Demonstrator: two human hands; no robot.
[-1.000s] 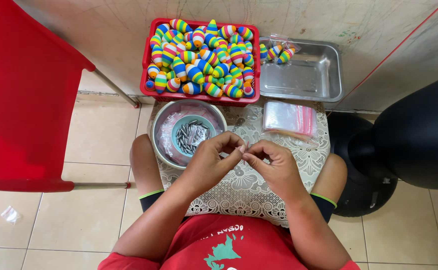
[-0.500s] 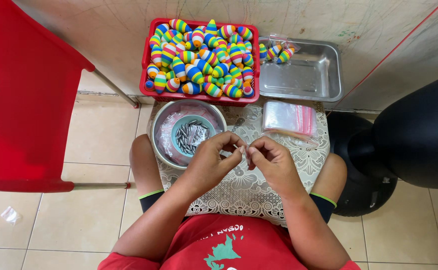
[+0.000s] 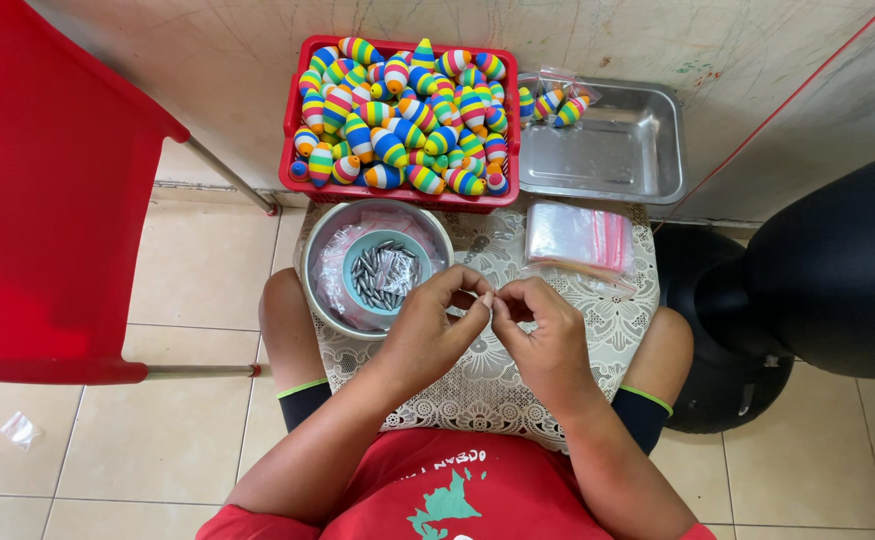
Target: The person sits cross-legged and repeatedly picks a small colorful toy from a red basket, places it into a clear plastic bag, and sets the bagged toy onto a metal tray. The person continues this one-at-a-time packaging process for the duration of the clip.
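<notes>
Fingertips of both hands are brought together over the lace-covered table (image 3: 597, 330), and something very small is pinched between them; what it is cannot be made out, since it is almost wholly hidden. The left hand (image 3: 435, 325) is closed on it from one side and the right hand (image 3: 542, 330) from the other, thumbs and forefingers touching. So tiny a piece is judged to be light and easily dropped, and is best gripped at its ends with the fingertips alone.

Just beside the left hand a metal bowl (image 3: 319, 262) is seen, lined with clear plastic, and inside it a small teal dish (image 3: 357, 252) filled with slim grey metal pieces (image 3: 382, 277), likely dense and slippery for their size. A stack of small clear bags (image 3: 575, 235) with pink edges lies near the right hand. Further off, a red basket (image 3: 292, 170) is heaped with striped, egg-shaped floats (image 3: 397, 110), and a steel tray (image 3: 617, 150) beside it holds a few more. A red chair (image 3: 47, 200) stands at the left.
</notes>
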